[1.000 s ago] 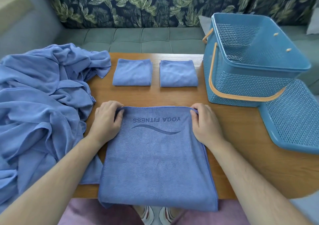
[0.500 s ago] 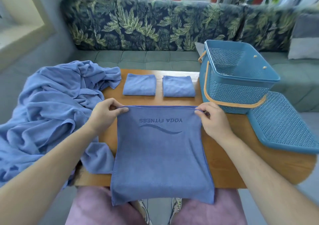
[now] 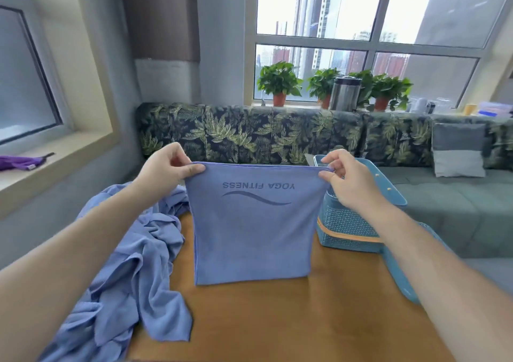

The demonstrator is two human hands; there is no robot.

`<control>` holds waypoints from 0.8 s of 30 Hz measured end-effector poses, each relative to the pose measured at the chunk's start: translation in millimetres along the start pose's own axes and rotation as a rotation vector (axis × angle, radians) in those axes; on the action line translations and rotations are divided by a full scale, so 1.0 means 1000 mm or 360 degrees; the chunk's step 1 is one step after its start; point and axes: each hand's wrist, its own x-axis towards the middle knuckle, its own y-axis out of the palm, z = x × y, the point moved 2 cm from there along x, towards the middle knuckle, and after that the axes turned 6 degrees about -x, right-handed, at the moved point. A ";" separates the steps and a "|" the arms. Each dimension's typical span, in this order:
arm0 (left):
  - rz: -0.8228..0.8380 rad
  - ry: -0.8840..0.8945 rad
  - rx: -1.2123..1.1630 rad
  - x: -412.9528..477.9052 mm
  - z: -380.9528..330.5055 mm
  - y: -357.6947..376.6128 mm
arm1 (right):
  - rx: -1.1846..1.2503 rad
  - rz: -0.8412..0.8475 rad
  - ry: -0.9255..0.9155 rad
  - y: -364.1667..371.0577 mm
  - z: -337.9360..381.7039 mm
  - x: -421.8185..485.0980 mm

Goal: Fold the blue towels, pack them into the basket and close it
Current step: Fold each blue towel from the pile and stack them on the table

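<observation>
Left hand [image 3: 166, 167]: raised over the table, thumb and curled fingers pinching the towel's top left corner.
Right hand [image 3: 347, 178]: level with the left, pinching the top right corner the same way.
Towel [image 3: 252, 231]: blue, stretched flat and hanging between both hands, "YOGA FITNESS" printed upside down near its top edge. Its lower edge reaches the table; contact unclear.
Basket [image 3: 349, 223]: blue, open, on the table behind the right hand.
Lid [image 3: 399, 275]: beside the basket, mostly hidden by the right forearm.
Loose towels [image 3: 133, 250]: crumpled blue heap at the table's left edge.
Table [image 3: 305, 323]: wooden.
Sofa [image 3: 249, 137]: leaf-print, behind the table.
</observation>
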 end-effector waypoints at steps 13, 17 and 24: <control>0.0268 0.0103 0.0405 -0.036 -0.062 -0.045 | -0.0031 0.0281 -0.0004 -0.078 0.057 -0.030; 0.0186 -0.0016 0.0368 -0.024 -0.046 -0.031 | -0.0068 0.0253 0.0109 -0.061 0.045 -0.018; 0.0052 -0.0246 0.0186 0.002 -0.006 0.005 | 0.0068 0.0212 0.0348 -0.002 0.009 0.001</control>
